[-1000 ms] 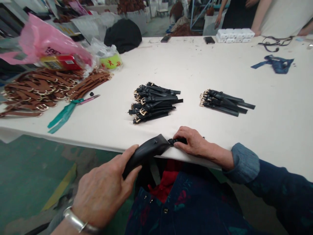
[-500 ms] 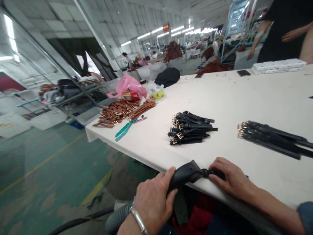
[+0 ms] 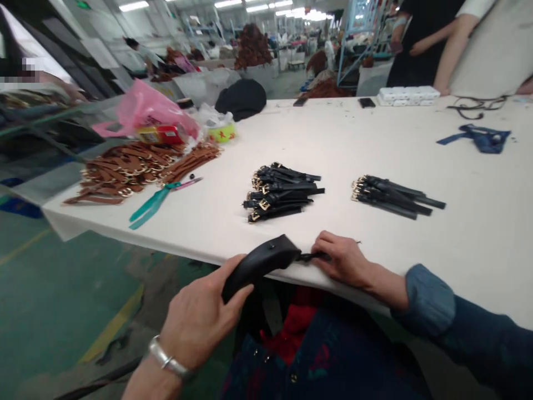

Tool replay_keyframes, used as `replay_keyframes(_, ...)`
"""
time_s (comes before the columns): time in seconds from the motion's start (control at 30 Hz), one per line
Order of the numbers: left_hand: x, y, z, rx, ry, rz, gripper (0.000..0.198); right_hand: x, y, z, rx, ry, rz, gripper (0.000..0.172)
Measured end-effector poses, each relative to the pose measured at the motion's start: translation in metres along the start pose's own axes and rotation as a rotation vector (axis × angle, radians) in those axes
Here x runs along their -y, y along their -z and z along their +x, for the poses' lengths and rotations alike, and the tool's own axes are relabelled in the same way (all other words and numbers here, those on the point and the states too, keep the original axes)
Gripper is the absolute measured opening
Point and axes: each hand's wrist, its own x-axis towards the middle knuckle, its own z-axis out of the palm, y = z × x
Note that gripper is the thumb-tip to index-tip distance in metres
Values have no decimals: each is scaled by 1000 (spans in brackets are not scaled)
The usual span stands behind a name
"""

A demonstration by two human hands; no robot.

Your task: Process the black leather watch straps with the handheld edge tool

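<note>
My left hand [image 3: 208,311], with a metal bangle at the wrist, is wrapped round a curved black tool [image 3: 266,258] at the table's front edge. My right hand [image 3: 343,258] is closed on a thin black strap [image 3: 308,257], whose left end lies at the tool's tip. Whether they touch is unclear. Beyond my hands lies a pile of black straps with gold buckles [image 3: 283,191], and a smaller black bundle [image 3: 395,195] sits to its right.
Brown straps [image 3: 125,166] cover the table's left end, beside teal-handled scissors [image 3: 156,203]. Behind are a pink bag [image 3: 152,111] and a black cap [image 3: 241,99]. White boxes [image 3: 408,95] and blue cloth [image 3: 485,138] lie at right. Two people stand across the white table [image 3: 333,133].
The view has swung right, so the table things sit further left and the blue cloth shows. Both hands keep their hold on the tool and the strap.
</note>
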Motion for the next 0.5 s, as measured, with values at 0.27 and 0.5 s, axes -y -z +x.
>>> replay_keyframes(0.27,0,9,-5,66,-7,19,52,-2,1,-16,-20,101,220,5)
replay_keyframes(0.5,-4,1,-7,131,-48,60,45,-4,-2,-14,-24,6,248,13)
